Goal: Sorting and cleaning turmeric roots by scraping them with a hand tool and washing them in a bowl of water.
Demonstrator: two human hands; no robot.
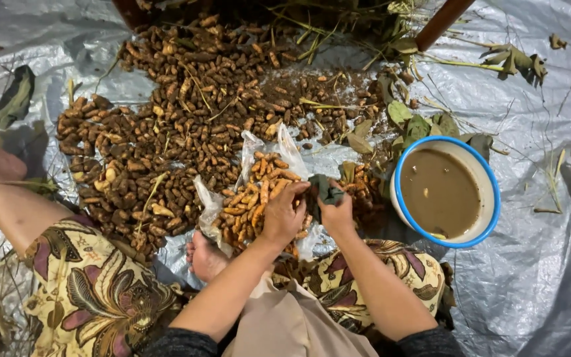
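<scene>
item: orange rhizomes (259, 192), heaped on a clear plastic bag (209, 208) at frame centre. your left hand (284, 215) fingers curl around one; your right hand (338, 210) clasps a dark cloth (325, 190). rub firmly, keeping cleaned pieces on the bag.

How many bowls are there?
1. The white bowl with a blue rim sits on the grey sheet, right of the right hand, full of muddy water. Others may be out of view.
</scene>
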